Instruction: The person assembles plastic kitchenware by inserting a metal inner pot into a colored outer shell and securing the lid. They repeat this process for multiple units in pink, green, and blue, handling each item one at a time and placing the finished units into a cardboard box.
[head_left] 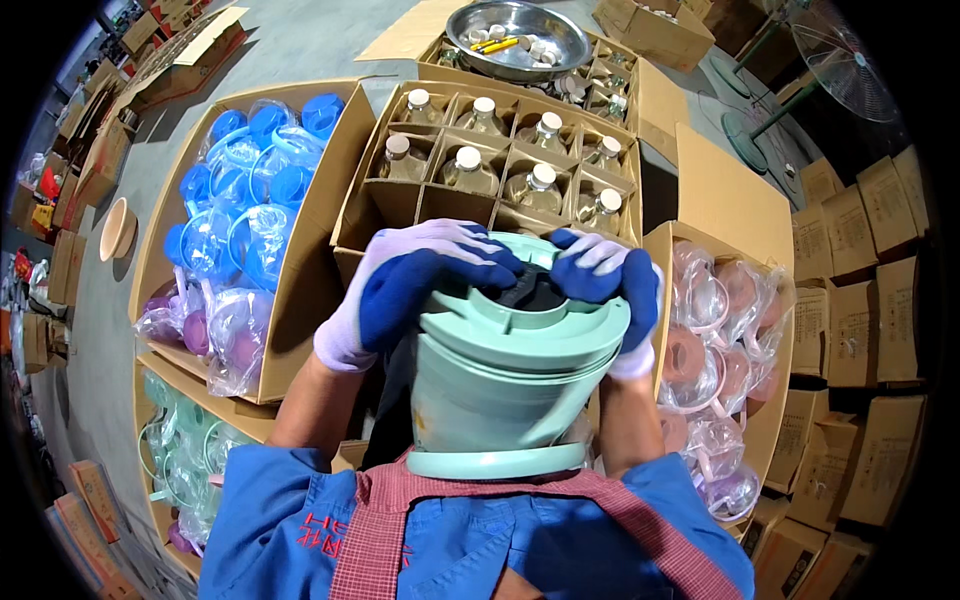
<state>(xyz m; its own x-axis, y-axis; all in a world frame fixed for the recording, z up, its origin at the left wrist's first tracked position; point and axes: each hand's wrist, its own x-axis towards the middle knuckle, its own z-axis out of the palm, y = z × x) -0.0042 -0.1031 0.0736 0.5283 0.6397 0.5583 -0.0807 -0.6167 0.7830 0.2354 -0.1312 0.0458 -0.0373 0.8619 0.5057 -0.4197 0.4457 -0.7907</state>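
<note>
Against my chest stands a mint-green plastic bucket [500, 395] with a round lid [455, 312] on it. A black piece [533, 292] sits in a raised ring at the lid's middle. My left hand [425, 275], in a white and blue glove, curls over the lid's left side, fingertips at the black piece. From the right my right hand [607, 278], gloved alike, grips the lid with bent fingers near the same ring. A curved green handle [495, 462] hangs at the side nearest me. My palms and thumbs are partly hidden.
Ahead, a divided carton [352, 215] holds clear bottles with white caps. Bagged blue plastic jugs [235, 170] fill a left carton, pink ones [695, 330] a right carton. A metal basin [575, 45] rests beyond. Stacked cartons [850, 330] and a fan [850, 70] stand right.
</note>
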